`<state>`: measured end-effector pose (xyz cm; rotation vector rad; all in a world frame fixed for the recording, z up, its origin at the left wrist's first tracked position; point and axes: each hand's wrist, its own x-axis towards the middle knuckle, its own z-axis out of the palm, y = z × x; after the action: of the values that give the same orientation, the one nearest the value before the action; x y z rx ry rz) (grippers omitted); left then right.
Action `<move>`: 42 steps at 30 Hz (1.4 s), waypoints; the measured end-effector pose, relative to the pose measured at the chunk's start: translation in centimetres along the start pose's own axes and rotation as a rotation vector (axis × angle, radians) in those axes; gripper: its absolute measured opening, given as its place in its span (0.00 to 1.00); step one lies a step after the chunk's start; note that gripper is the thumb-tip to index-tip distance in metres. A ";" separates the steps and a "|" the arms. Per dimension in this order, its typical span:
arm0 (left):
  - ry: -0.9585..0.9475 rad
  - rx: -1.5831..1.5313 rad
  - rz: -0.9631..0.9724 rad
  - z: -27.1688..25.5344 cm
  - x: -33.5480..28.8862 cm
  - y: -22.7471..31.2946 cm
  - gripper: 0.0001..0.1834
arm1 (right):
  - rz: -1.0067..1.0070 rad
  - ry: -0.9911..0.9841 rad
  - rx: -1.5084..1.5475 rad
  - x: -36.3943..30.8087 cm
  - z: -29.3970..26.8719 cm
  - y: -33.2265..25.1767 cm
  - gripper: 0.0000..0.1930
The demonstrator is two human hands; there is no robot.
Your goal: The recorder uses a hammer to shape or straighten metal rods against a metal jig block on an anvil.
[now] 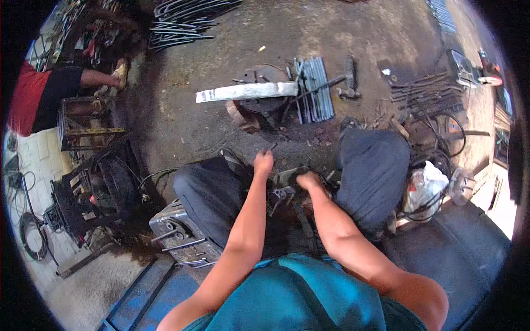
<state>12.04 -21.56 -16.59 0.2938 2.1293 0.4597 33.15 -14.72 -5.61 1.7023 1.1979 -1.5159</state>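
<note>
Between my knees, my left hand (264, 164) is closed around a short dark rod (274, 146) whose tip sticks out above the fingers. My right hand (309, 180) is a little nearer to me and to the right, its fingers curled; what they hold is hidden. A grey metal tool or clamp (284, 192) lies between the two hands, its exact kind unclear. Farther off, a pale, whitish bar (247, 91) lies across a dark round block (264, 105). Several straight steel rods (317, 91) lie side by side at that block's right.
A hammer (350, 80) lies right of the rods. More dark rods (425, 91) and black cables (441, 138) are at the right, near a white plastic bag (428, 185). Bent rods (179, 25) lie far left. A metal box (179, 231) with tools is left of me. Another person's leg (102, 79) shows left.
</note>
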 end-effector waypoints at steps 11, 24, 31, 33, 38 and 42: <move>-0.135 0.225 0.515 14.5 -4.7 24.5 0.20 | -0.333 0.671 0.222 9.9 -27.7 -0.5 0.19; 0.126 0.677 0.790 27.7 7.8 29.3 0.14 | -0.610 0.775 -1.130 25.2 -43.1 1.1 0.20; -0.013 0.396 0.656 26.1 5.3 28.4 0.09 | -0.675 0.673 -1.376 26.5 -41.4 2.3 0.13; 0.046 0.361 0.668 25.3 3.7 27.3 0.08 | -0.677 0.686 -1.371 25.9 -41.7 2.0 0.22; -0.040 0.287 0.615 22.4 -1.2 25.1 0.10 | -0.483 0.790 -1.185 23.1 -45.4 0.4 0.40; -0.064 0.311 0.593 21.7 -2.5 23.4 0.11 | -0.567 0.842 -1.126 24.6 -47.4 -0.2 0.38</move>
<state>32.27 3.29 -15.93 1.1176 2.0240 0.4401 54.27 32.31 -19.68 1.1650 2.4535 -0.0329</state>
